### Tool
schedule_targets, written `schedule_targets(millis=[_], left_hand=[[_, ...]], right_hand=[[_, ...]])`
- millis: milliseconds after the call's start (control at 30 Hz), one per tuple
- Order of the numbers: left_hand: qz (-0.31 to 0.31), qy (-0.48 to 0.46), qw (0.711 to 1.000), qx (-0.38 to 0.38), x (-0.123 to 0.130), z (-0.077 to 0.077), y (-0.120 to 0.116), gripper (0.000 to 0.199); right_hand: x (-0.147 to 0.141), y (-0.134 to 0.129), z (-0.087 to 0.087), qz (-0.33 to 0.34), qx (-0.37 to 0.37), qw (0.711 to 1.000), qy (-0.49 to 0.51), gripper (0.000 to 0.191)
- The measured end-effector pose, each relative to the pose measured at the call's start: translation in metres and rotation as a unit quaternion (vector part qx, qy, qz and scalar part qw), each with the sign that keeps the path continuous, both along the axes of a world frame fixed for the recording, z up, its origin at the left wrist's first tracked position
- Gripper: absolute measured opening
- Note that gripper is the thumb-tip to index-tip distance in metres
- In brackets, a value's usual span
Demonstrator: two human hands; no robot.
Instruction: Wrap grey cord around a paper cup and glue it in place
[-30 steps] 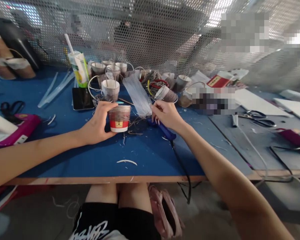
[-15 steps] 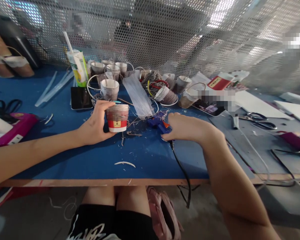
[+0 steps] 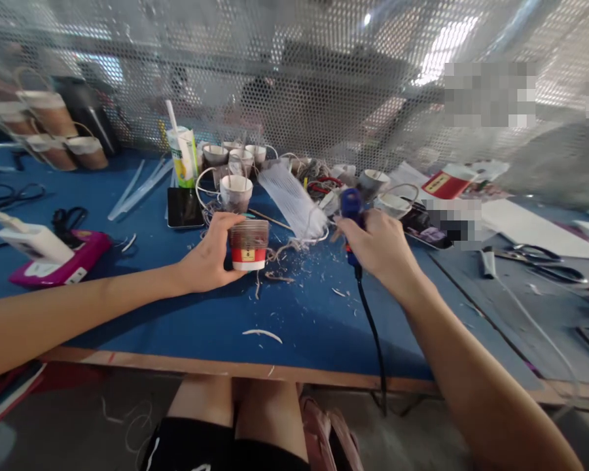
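My left hand [image 3: 209, 258] is wrapped round the side of a red and white paper cup [image 3: 249, 256], just above the blue table. Grey-brown cord winds round the cup's upper part, and loose cord ends trail beside it. In my right hand [image 3: 380, 245] is a blue glue gun [image 3: 352, 208], its body pointing away from me. A black cable [image 3: 370, 320] runs from it down over the table edge. Between the hands and farther back lies a bundle of clear glue sticks [image 3: 292, 199]. A cord-wrapped cup with a white handle [image 3: 235, 191] stands behind my left hand.
A phone [image 3: 185, 207] and a drink carton with a straw [image 3: 182, 157] are at the back left. Near the left forearm sits a magenta power strip [image 3: 86, 252]. Scissors [image 3: 544, 260] lie at the right. Scraps litter the blue tabletop [image 3: 186, 327]; a perforated metal screen [image 3: 304, 85] stands behind.
My right hand has turned the glue gun from lying sideways to pointing away from me, lifting it somewhat. My left hand keeps hold of the cup. The whole view has shifted a little.
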State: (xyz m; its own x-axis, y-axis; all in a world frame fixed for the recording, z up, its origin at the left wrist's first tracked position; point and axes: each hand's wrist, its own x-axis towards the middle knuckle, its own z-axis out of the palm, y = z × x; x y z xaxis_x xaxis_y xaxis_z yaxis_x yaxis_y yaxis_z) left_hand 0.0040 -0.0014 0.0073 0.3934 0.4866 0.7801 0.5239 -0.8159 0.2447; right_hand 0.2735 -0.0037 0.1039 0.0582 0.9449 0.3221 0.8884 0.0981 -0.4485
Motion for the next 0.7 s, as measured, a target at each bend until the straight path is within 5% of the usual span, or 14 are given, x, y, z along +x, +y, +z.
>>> schedule_targets(millis=[67,200,367,500,700], left_hand=[[-0.004,-0.015,1.000,-0.026,0.001,-0.001,0.000,0.084],[-0.016,-0.068,0.993,-0.097,0.001,-0.005,0.005,0.080],[-0.018,-0.087,0.988,-0.129,-0.004,-0.009,0.012,0.080],[0.028,-0.019,0.996,-0.082,-0.006,-0.002,0.008,0.080],[0.071,0.020,0.995,-0.063,-0.004,0.009,-0.002,0.076]], right_hand=[[-0.002,0.004,-0.006,0.067,0.061,0.975,0.202,0.029],[-0.013,0.007,-0.020,0.186,0.020,0.860,0.474,0.024],[-0.018,0.005,-0.026,0.257,-0.088,0.775,0.570,0.033],[-0.019,0.006,-0.029,0.240,-0.151,0.732,0.619,0.032],[-0.025,0.008,-0.040,0.207,-0.170,0.724,0.636,0.026]])
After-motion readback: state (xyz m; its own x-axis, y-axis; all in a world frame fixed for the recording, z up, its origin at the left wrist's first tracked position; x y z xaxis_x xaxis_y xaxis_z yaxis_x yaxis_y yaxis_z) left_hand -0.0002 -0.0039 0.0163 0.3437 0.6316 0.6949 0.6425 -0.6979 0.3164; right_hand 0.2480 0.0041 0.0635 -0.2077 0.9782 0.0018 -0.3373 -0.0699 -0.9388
